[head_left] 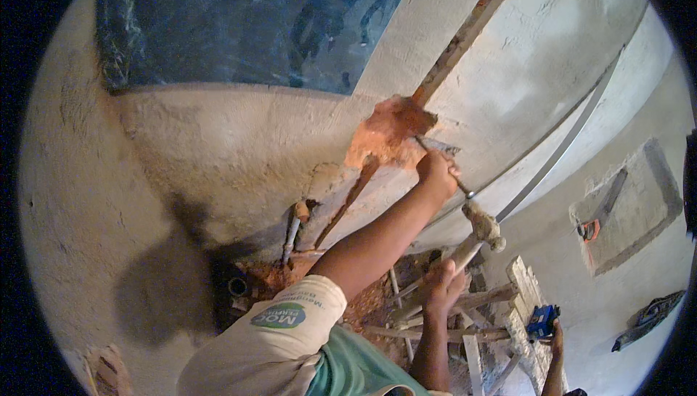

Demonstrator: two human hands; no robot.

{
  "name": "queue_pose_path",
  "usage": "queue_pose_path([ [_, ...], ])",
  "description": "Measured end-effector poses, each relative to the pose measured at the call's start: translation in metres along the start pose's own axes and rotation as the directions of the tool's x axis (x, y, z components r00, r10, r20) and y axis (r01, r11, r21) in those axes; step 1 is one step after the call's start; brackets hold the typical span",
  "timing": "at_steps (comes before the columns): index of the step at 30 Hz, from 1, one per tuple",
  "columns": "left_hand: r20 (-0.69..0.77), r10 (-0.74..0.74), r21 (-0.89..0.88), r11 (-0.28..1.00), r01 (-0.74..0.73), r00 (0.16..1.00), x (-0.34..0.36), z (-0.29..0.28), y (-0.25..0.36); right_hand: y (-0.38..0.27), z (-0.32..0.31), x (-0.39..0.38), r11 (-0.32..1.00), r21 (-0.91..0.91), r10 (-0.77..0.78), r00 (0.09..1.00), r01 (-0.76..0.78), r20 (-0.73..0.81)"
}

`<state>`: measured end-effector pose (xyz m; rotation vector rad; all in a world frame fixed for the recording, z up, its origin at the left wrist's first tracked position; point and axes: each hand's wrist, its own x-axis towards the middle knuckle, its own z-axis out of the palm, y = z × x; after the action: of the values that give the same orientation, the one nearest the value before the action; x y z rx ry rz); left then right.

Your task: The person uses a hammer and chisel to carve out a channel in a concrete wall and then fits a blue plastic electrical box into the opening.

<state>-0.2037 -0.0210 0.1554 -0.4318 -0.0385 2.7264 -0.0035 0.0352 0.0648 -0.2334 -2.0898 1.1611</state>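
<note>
Our left hand grips a chisel whose tip sits in the broken orange brick patch; its shaft runs from the patch down-right toward the hammer. Our right hand, below the patch, closes on the hammer handle, head poised just beside the chisel's butt.

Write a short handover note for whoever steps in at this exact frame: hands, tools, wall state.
Left hand grips a chisel set against the broken patch of exposed orange brick. Right hand holds a hammer by its handle, head raised just behind the chisel. A chased groove already runs up the plastered wall from the patch. Rubble lies below. Another person's hand holds a blue object lower right.
</note>
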Motion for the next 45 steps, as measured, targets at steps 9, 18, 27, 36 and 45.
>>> queue_pose_path([
  [9,-0.01,0.037,-0.085,0.996,-0.037,0.999,-0.004,0.023,-0.005,-0.091,-0.027,0.035,0.737,0.349,-0.436,0.801,0.579,-0.41],
  [18,0.02,0.038,-0.162,0.986,-0.034,0.999,0.008,0.017,0.0,-0.089,-0.052,0.039,0.78,0.579,0.061,0.893,0.236,-0.446],
  [27,-0.023,0.078,-0.051,0.996,-0.079,0.997,-0.005,0.008,-0.014,-0.011,-0.034,0.008,0.979,0.126,0.136,0.977,-0.158,0.165],
  [36,0.026,0.077,-0.178,0.981,-0.071,0.997,0.0,0.016,-0.009,-0.068,-0.119,0.048,0.983,-0.093,-0.166,0.979,0.156,-0.117],
  [45,-0.132,0.002,-0.326,0.944,-0.045,0.991,0.005,0.04,-0.007,-0.097,-0.082,0.082,0.843,0.454,-0.177,0.946,0.287,-0.27],
])
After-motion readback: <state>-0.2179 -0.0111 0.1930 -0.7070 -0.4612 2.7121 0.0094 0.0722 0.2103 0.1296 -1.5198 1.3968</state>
